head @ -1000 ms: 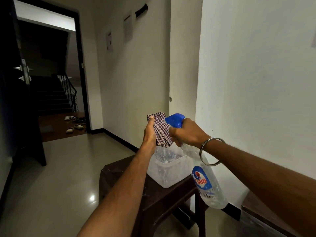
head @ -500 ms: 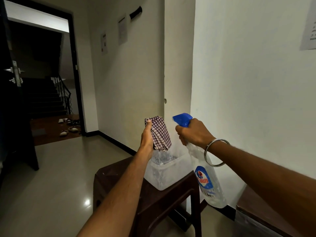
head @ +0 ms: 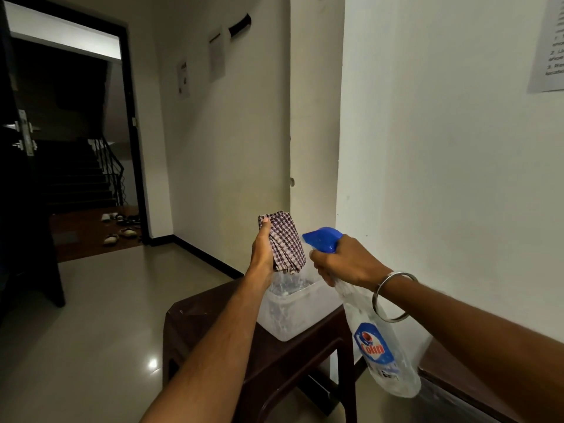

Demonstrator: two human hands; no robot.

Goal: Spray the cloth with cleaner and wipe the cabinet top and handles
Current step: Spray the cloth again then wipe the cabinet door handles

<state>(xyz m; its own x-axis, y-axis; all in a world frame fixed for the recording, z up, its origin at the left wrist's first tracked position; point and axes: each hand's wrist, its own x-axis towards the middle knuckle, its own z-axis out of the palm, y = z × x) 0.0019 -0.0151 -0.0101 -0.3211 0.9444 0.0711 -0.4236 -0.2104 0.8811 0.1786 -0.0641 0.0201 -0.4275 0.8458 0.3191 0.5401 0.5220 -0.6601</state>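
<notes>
Above the dark worktop, left hand grips the folded cloth upright, right hand wraps the spray bottle, nozzle just beside it. Cloth looks soft and floppy, so bunching it firmly suits; bottle's light, best held at the neck.

The left hand grips a folded checkered cloth upright, while the right hand holds a spray bottle with its blue nozzle just beside the cloth, above a translucent tub on a dark stool.
</notes>
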